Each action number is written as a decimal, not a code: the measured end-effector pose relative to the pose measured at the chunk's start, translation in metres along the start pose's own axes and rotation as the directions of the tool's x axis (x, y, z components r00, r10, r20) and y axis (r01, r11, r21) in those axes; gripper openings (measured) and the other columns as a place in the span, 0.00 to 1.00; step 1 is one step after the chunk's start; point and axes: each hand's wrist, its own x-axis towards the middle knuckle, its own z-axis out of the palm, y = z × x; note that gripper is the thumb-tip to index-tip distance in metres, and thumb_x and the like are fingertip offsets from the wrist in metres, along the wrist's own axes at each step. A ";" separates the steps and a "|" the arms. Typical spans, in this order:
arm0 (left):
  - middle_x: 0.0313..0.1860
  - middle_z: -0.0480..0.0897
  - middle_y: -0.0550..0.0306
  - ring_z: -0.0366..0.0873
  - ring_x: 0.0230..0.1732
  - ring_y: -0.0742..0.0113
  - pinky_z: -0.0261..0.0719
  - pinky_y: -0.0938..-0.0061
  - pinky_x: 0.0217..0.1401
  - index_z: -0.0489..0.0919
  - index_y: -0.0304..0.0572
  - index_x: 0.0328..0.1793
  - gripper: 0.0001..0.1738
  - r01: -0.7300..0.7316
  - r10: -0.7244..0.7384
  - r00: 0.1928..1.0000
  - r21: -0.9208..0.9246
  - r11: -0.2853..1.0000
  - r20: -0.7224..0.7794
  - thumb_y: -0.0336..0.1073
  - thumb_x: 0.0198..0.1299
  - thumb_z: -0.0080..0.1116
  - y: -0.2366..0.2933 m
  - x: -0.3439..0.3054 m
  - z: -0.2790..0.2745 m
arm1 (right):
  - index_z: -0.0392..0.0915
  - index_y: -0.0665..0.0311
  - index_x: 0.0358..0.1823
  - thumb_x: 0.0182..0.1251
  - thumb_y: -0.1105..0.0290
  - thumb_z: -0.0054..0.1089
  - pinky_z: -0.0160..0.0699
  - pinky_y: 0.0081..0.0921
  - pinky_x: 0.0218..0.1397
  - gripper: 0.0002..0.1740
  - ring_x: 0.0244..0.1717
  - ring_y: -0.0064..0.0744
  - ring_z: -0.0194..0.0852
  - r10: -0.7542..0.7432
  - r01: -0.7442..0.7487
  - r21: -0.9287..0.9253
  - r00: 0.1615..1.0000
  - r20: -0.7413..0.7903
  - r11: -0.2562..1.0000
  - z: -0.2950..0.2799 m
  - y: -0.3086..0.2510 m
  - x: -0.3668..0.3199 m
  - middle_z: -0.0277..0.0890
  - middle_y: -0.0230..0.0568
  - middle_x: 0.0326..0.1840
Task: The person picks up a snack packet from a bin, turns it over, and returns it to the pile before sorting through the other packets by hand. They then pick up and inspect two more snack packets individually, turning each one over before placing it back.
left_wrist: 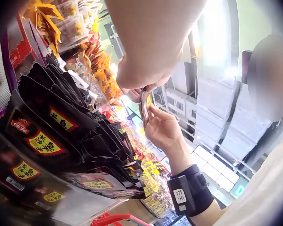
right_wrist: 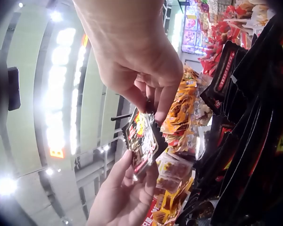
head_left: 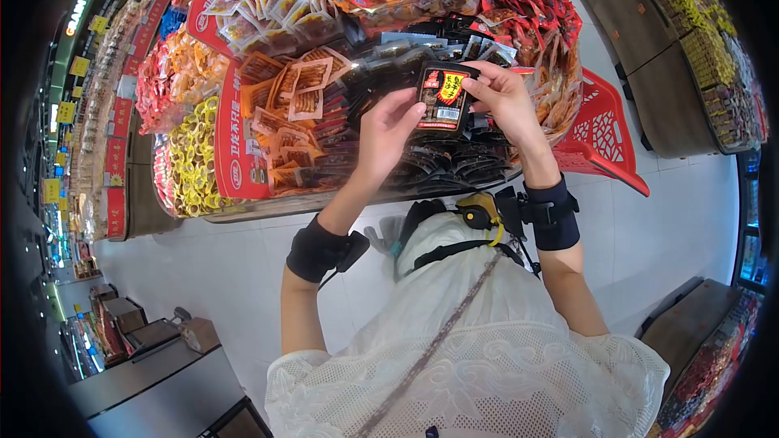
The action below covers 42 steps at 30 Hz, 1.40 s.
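Both hands hold a black snack packet (head_left: 443, 97) with a yellow and red label, its printed front facing up in the head view. My left hand (head_left: 389, 131) pinches its lower left side, thumb on the front. At the upper right corner, my right hand (head_left: 505, 99) pinches the edge between thumb and fingers. The right wrist view shows the packet (right_wrist: 144, 141) stretched between the two hands, the right above and the left (right_wrist: 125, 197) below. Under them lie rows of similar black packets (head_left: 462, 164) in the display bin.
The bin also holds orange packets (head_left: 296, 134), white packets (head_left: 268, 0) and red packets (head_left: 540, 16). A red shopping basket (head_left: 604, 134) stands to its right. Stocked shelves (head_left: 698, 49) line the far right, and a red sign board (head_left: 242, 146) fronts the bin's left part.
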 end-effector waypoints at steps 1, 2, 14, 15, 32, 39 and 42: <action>0.42 0.80 0.56 0.75 0.43 0.77 0.74 0.81 0.45 0.74 0.29 0.51 0.16 0.002 -0.002 1.000 0.020 1.000 0.000 0.29 0.58 0.57 -0.002 0.001 0.000 | 0.75 0.66 0.48 0.62 0.73 0.56 0.68 0.10 0.26 0.14 0.28 0.09 0.68 -0.011 0.011 -0.009 1.000 0.002 1.000 0.000 0.001 0.000 0.77 0.26 0.30; 0.41 0.80 0.57 0.74 0.43 0.77 0.73 0.82 0.45 0.74 0.29 0.50 0.15 0.009 -0.009 1.000 -0.004 1.000 0.001 0.29 0.58 0.57 -0.003 0.000 0.000 | 0.75 0.66 0.48 0.61 0.73 0.56 0.67 0.10 0.26 0.14 0.27 0.09 0.67 -0.022 0.023 -0.019 1.000 0.003 1.000 0.001 0.001 0.001 0.76 0.26 0.29; 0.41 0.79 0.57 0.74 0.40 0.78 0.72 0.83 0.45 0.75 0.29 0.48 0.13 0.225 -0.218 0.974 -0.193 0.955 0.056 0.30 0.60 0.55 -0.004 0.001 -0.002 | 0.76 0.63 0.48 0.63 0.71 0.54 0.66 0.08 0.26 0.12 0.27 0.08 0.67 0.022 -0.022 -0.140 1.000 -0.005 0.990 0.003 0.017 0.005 0.75 0.23 0.29; 0.41 0.79 0.57 0.74 0.40 0.78 0.72 0.83 0.45 0.75 0.29 0.49 0.13 0.234 -0.227 0.972 -0.194 0.953 0.057 0.30 0.60 0.55 -0.005 0.000 -0.003 | 0.76 0.65 0.47 0.62 0.72 0.54 0.64 0.09 0.25 0.12 0.25 0.08 0.66 0.024 -0.027 -0.122 0.999 -0.027 0.992 0.005 0.016 0.005 0.75 0.23 0.27; 0.40 0.79 0.57 0.75 0.39 0.78 0.73 0.83 0.42 0.73 0.30 0.50 0.14 0.287 -0.272 0.957 -0.231 0.930 0.096 0.30 0.60 0.54 -0.002 0.000 -0.005 | 0.77 0.67 0.45 0.62 0.73 0.53 0.66 0.12 0.26 0.12 0.25 0.11 0.68 0.092 -0.094 -0.050 0.995 -0.033 0.994 0.009 0.003 0.000 0.76 0.26 0.28; 0.40 0.79 0.58 0.75 0.39 0.78 0.73 0.83 0.42 0.74 0.31 0.50 0.13 0.275 -0.256 0.960 -0.226 0.935 0.108 0.30 0.60 0.53 -0.002 0.000 -0.006 | 0.77 0.66 0.45 0.62 0.73 0.53 0.66 0.11 0.26 0.12 0.27 0.11 0.68 0.092 -0.092 -0.039 0.996 -0.010 0.995 0.007 0.005 0.000 0.77 0.27 0.30; 0.40 0.79 0.58 0.75 0.39 0.78 0.73 0.83 0.43 0.74 0.31 0.50 0.13 0.272 -0.252 0.961 -0.235 0.933 0.112 0.30 0.60 0.53 -0.002 -0.001 -0.005 | 0.77 0.66 0.45 0.62 0.73 0.52 0.66 0.11 0.26 0.12 0.27 0.11 0.68 0.092 -0.093 -0.042 0.996 -0.014 0.995 0.007 0.005 0.000 0.77 0.27 0.30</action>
